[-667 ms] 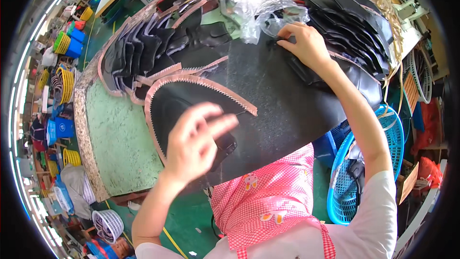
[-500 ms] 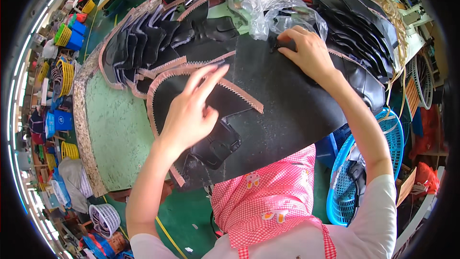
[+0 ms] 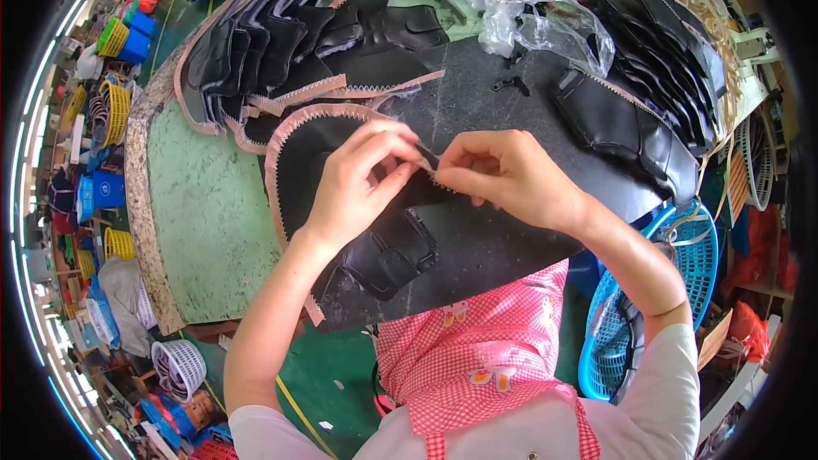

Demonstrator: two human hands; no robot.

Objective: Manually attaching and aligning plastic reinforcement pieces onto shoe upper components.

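Observation:
A black leather piece (image 3: 328,140), edged with a pinkish-brown strip in zigzag stitching, lies on a black sheet (image 3: 494,238) in front of me. My left hand (image 3: 362,175) pinches the end of its strip between thumb and fingers, lifting it a little. Close against it, my right hand (image 3: 503,175) is closed in a pinch at the same strip end; its fingers hide what they hold. A small dark sliver shows between the two hands. Beyond the right hand lies a small black part (image 3: 511,85), like a zipper pull, on the sheet.
Stacked black leather pieces lie at the far left (image 3: 247,60) and far right (image 3: 652,60). Between them is a crumpled clear plastic bag (image 3: 532,13). A single black piece (image 3: 613,123) rests right of my right hand. A blue basket (image 3: 605,358) stands beside the table at right.
My right hand has come back from the small black parts by the plastic bag to meet my left hand. The left hand has closed on the strip end.

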